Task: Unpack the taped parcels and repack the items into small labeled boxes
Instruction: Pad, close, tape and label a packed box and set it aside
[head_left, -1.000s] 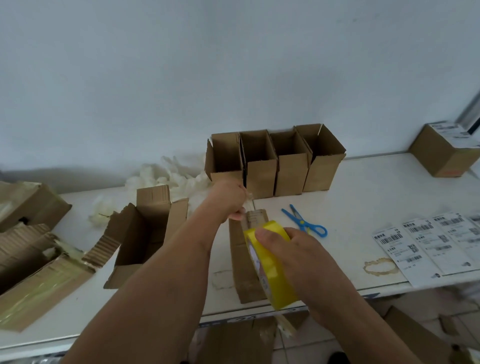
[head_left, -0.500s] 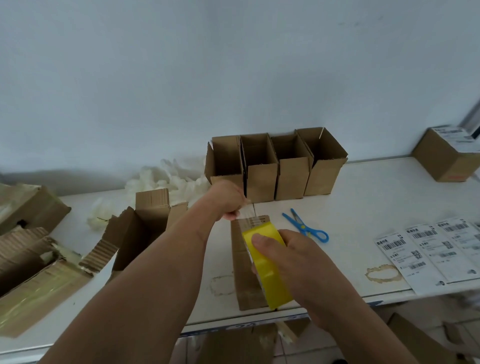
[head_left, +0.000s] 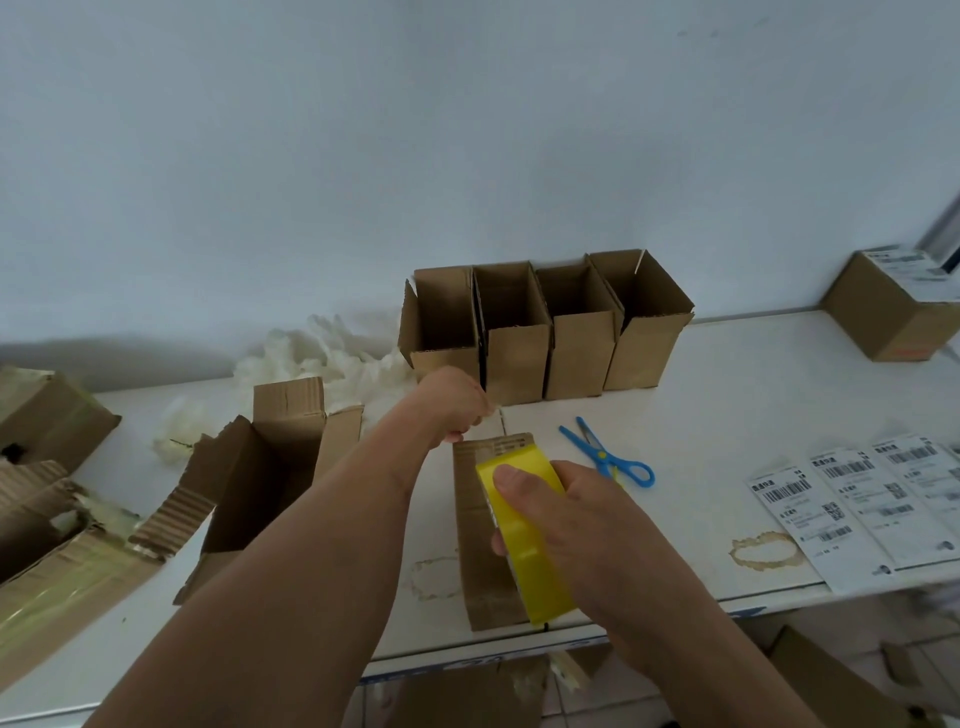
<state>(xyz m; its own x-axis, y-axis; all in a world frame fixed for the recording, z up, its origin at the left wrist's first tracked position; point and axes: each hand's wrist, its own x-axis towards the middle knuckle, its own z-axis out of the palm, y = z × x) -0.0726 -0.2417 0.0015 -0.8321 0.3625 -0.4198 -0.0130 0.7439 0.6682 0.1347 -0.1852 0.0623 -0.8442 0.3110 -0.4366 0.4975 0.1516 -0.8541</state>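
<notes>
A small closed cardboard box lies lengthwise on the white table in front of me. My right hand grips a yellow tape roll over the box's near half. My left hand is just beyond the box's far end, fingers curled, pinching the clear tape end pulled from the roll. Several small open boxes stand in a row against the wall behind. Shipping labels lie at the right.
Blue scissors lie right of the box. An opened larger carton sits left, with torn taped parcels at the far left. White packing fluff is by the wall. A labeled closed box stands far right. Cardboard scraps lie on the floor.
My view has tilted slightly, so things sit lower in frame. Both hands keep their hold; the roll has shifted slightly away from me, toward the box's far end.
</notes>
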